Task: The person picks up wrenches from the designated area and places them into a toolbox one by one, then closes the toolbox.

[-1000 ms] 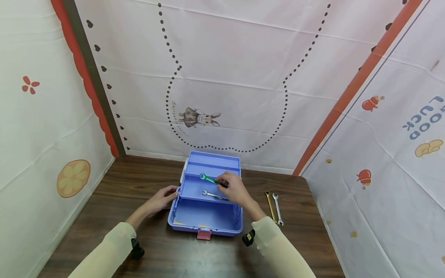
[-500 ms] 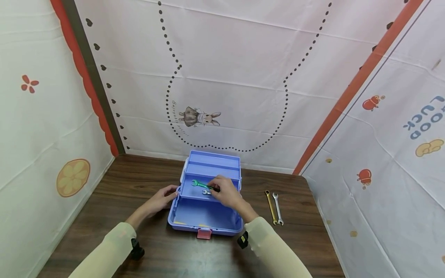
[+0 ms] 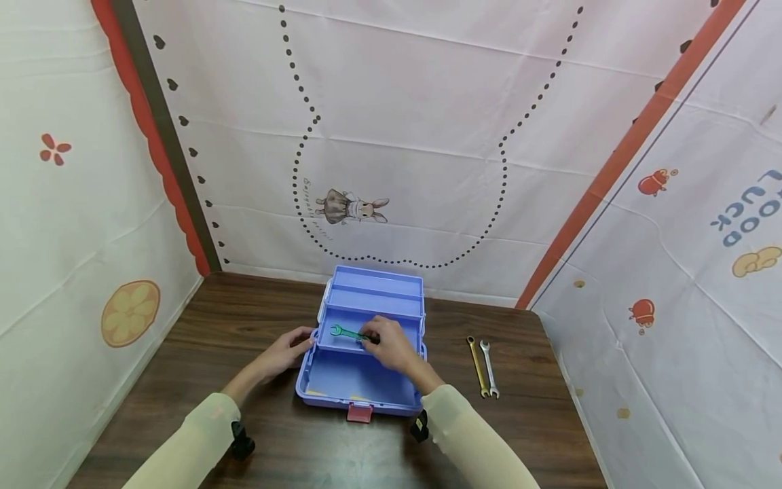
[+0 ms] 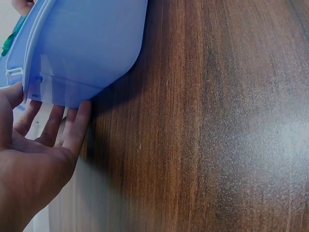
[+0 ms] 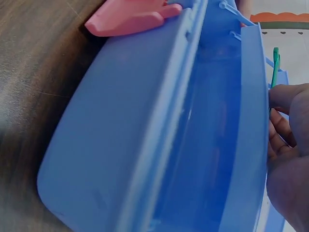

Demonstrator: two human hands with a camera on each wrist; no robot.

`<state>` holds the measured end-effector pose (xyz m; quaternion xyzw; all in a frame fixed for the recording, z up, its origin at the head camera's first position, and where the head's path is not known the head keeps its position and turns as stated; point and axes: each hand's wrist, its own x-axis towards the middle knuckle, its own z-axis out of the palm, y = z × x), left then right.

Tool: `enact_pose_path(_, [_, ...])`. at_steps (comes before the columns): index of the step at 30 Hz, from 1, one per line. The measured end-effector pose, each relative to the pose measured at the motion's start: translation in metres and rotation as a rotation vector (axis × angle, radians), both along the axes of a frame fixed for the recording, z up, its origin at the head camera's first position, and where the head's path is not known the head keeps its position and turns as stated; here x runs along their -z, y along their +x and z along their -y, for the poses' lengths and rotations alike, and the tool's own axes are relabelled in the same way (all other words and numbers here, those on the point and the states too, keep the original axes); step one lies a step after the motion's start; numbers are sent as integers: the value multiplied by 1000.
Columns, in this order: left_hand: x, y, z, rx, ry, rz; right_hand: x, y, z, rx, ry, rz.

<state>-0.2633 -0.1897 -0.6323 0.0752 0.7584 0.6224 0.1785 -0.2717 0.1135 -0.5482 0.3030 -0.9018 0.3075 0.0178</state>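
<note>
A blue toolbox (image 3: 360,377) stands open on the table, with stepped trays at its back and a pink latch (image 3: 359,412) in front. My right hand (image 3: 391,346) pinches a green open-end wrench (image 3: 347,333) by its right end, low over the middle tray (image 3: 339,317). The wrench's open head points left. The silver wrench in that tray is nearly all covered by the hand. At the box's left side, my left hand (image 4: 41,154) holds the wall, thumb at the rim and fingers against the outside.
Right of the toolbox, a gold wrench (image 3: 478,367) and a silver wrench (image 3: 489,369) lie side by side on the dark wooden table (image 3: 244,305). Printed white cloth (image 3: 403,170) hangs behind and along both sides. Each wrist wears a small black camera.
My right hand has moved left and lower over the tray with the green wrench, coming over the silver wrench there. My left hand stays on the box.
</note>
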Motion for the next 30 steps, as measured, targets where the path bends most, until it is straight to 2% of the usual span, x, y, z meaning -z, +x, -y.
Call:
enact_pose_path(10, [-2,-2,-3,-6,-2,-7,5,0,-2,45,-63,75])
enact_pose_path(18, [1,1,-2,-29,-21,14,9,2,0,24,-66,105])
enact_pose_path(30, [3,-1,-2,-34,-22,-9,13,8,-1,74,-117,65])
